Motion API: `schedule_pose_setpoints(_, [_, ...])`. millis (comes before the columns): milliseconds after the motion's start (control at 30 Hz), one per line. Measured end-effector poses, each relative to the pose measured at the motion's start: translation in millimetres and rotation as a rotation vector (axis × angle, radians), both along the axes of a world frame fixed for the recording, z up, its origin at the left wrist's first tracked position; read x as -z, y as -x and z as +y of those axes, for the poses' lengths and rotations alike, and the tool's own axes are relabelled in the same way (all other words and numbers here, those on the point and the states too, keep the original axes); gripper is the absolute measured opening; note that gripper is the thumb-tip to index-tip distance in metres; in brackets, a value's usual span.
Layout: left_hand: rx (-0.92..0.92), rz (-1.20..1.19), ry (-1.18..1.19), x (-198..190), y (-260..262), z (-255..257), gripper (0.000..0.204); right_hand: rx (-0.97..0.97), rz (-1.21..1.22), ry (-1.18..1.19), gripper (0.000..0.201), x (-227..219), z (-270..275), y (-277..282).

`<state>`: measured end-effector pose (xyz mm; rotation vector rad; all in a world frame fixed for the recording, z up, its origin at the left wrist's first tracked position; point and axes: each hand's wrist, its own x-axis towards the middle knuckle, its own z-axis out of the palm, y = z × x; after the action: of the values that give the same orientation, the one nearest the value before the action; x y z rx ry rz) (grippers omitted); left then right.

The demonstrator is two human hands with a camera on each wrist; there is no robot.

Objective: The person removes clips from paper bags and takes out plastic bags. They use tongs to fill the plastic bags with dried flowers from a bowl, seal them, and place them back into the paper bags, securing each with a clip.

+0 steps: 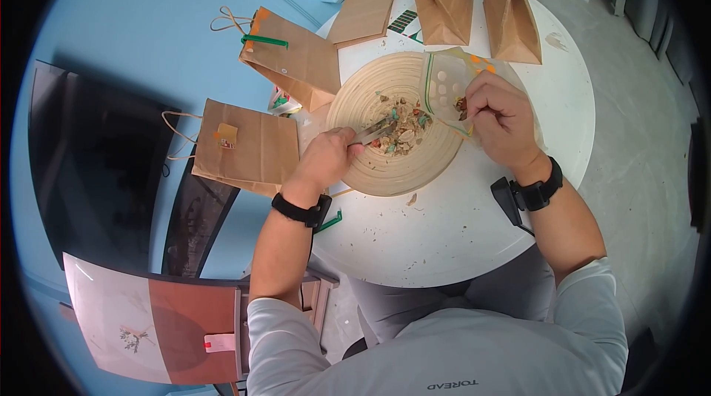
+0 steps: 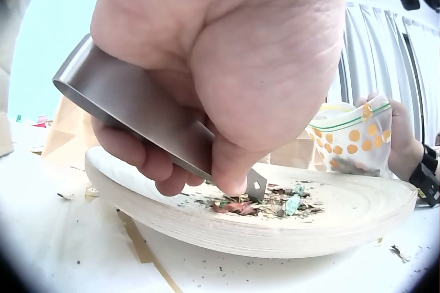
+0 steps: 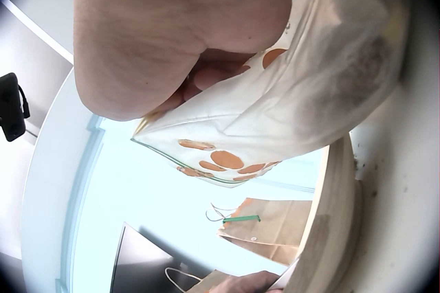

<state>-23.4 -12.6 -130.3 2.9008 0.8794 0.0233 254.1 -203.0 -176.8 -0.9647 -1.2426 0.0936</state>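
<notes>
Head view: your curled left hand (image 1: 326, 157) grips tongs (image 1: 372, 131) angled to reach dried bits (image 1: 406, 134) on the plate (image 1: 357, 177); your right hand (image 1: 505, 120) pinches the bag (image 1: 442, 86) alongside, likely steadying its mouth.

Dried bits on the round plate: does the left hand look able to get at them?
Likely yes: the left hand grips metal tongs whose ends reach the dried bits, with nothing seen in between; the bag in the right hand is off toward the right side.
</notes>
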Motion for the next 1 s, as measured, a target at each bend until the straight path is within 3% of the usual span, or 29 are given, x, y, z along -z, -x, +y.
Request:
schedule_pose_setpoints(133, [0.011,-0.068,-0.040,-9,-3,-6,0.028,-0.012,0.001,0.008,0.013,1,1,1])
schedule_pose_setpoints(233, [0.031,-0.251,-0.057,-31,-15,-20,0.028,-0.045,-0.022,0.043,0.013,0,1,1])
schedule_pose_setpoints(433, [0.181,-0.353,-0.092,-49,-54,-55,0.027,-0.104,-0.054,0.076,0.013,0,-1,2])
schedule_pose_setpoints(533, [0.011,-0.354,0.054,-54,-46,-40,0.028,-0.050,-0.041,0.007,0.013,1,2,2])
schedule_pose_setpoints(633, [-0.158,-0.095,-0.017,-41,-24,1,0.032,-0.021,-0.004,-0.003,0.014,0,1,2])
schedule_pose_setpoints(733, [-0.123,-0.044,-0.053,-13,-9,34,0.036,-0.029,0.004,0.015,0.014,1,1,1])
schedule_pose_setpoints(833, [-0.254,0.008,-0.028,-3,-19,38,0.036,-0.033,-0.002,0.005,0.014,2,1,0])
schedule_pose_setpoints(933, [-0.235,0.050,-0.019,6,-30,38,0.039,-0.028,-0.004,0.009,0.014,2,2,1])
schedule_pose_setpoints(1000, [-0.121,-0.044,0.045,7,-27,23,0.039,-0.030,-0.001,0.016,0.015,1,2,1])
